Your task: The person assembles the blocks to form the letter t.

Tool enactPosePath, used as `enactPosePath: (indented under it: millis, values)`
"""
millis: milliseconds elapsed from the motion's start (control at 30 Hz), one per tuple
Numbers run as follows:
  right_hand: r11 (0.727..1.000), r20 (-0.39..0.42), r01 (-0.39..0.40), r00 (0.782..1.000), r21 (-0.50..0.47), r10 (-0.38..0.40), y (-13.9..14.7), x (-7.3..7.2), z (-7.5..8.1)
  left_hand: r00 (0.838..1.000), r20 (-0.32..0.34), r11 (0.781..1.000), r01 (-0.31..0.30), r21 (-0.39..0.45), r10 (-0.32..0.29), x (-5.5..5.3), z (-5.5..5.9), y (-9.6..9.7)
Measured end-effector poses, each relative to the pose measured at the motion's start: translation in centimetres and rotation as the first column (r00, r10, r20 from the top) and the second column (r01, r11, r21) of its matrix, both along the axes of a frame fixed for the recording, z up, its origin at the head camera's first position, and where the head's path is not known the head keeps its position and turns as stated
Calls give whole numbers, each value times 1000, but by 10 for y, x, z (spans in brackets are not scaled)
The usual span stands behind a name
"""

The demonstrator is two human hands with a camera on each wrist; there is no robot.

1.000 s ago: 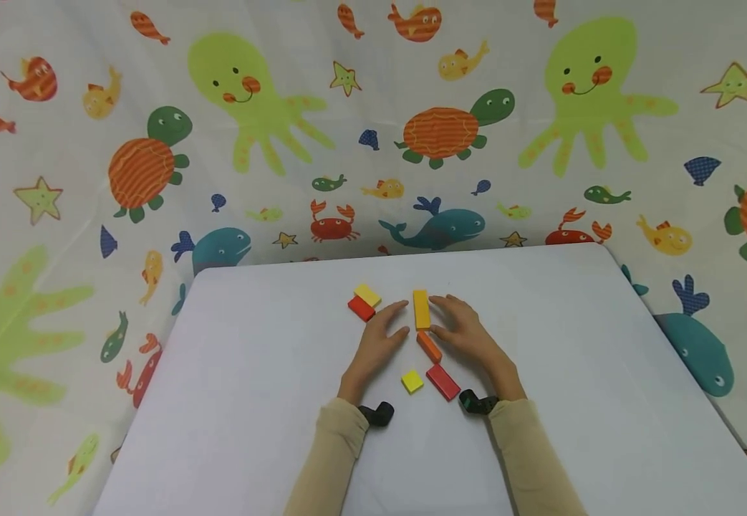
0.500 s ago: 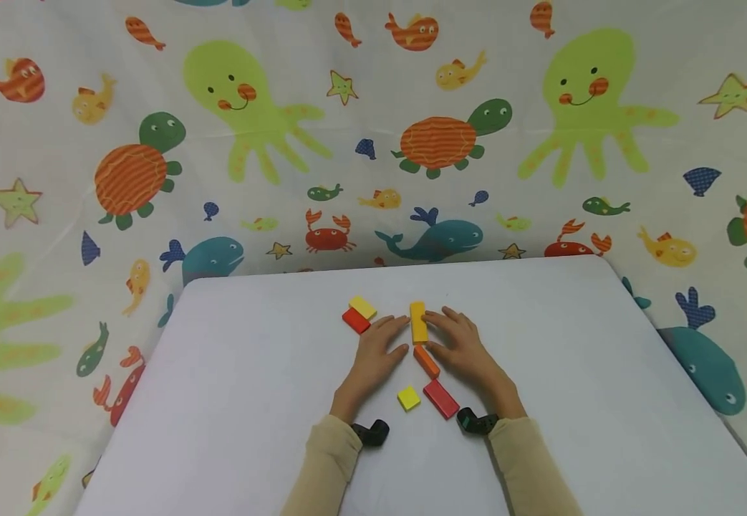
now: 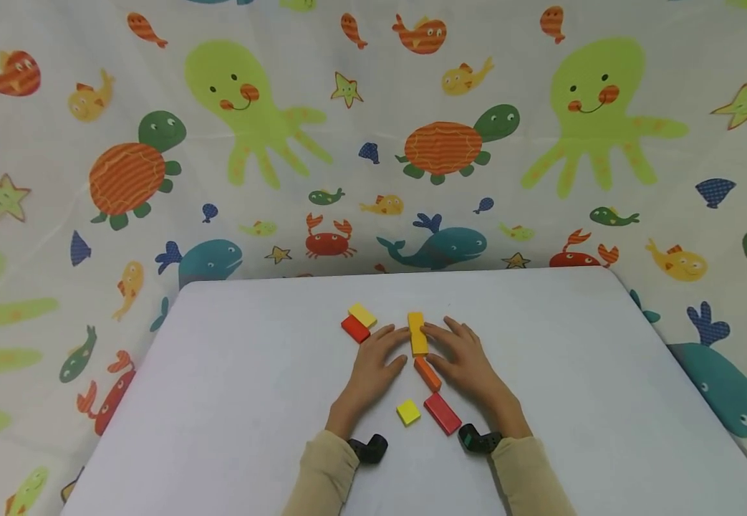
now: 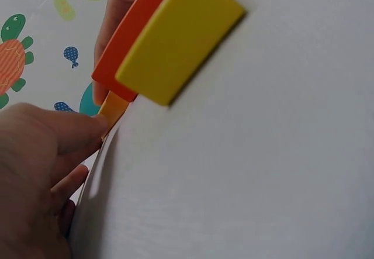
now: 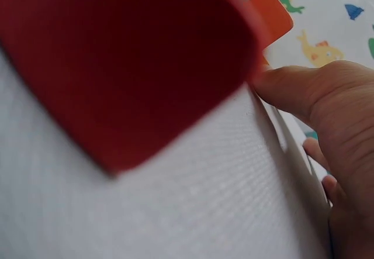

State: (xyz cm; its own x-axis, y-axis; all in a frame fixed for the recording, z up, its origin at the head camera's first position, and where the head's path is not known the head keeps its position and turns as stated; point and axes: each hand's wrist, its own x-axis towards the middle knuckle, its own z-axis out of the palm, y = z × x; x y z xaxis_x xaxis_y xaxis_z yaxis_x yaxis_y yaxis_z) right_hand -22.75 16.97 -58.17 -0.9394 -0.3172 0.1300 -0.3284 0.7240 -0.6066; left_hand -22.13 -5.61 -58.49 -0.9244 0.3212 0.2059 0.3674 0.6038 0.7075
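Note:
An upright-looking amber block (image 3: 417, 334) lies between the two hands in the head view. Fingertips of my left hand (image 3: 373, 369) reach its left side, with the fingers bent loosely. On the other side, a fingertip of my right hand (image 3: 470, 362) touches the block's right edge. An orange block (image 3: 427, 374) meets its near end, between the thumbs. Nearer the body lie a red block (image 3: 442, 413) and a small yellow block (image 3: 408, 412). In the right wrist view, the red block (image 5: 128, 66) hides part of the right hand's fingers.
Beyond the left hand, a pale yellow block (image 3: 363, 315) and a red-orange block (image 3: 355, 329) lie against each other. The white table (image 3: 251, 401) extends to both sides. A curtain with sea animals (image 3: 373, 143) hangs behind its far edge.
Both hands have closed in on the amber block from its two sides, the right fingertip reaching its edge. The head view has shifted, so the whole scene sits lower.

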Motion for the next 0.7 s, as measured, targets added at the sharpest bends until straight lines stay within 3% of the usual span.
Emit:
enactPosePath:
  millis: [300,700]
  values:
    - [1000,-3,-5,1000,16,5,1,-1,-1,1000,-21,1000,-15,27,16,-1,-3,0]
    - [999,-4,-45,999,14,45,1,-3,2,996,-91,994,1,-105,-11,-4,-3,2]
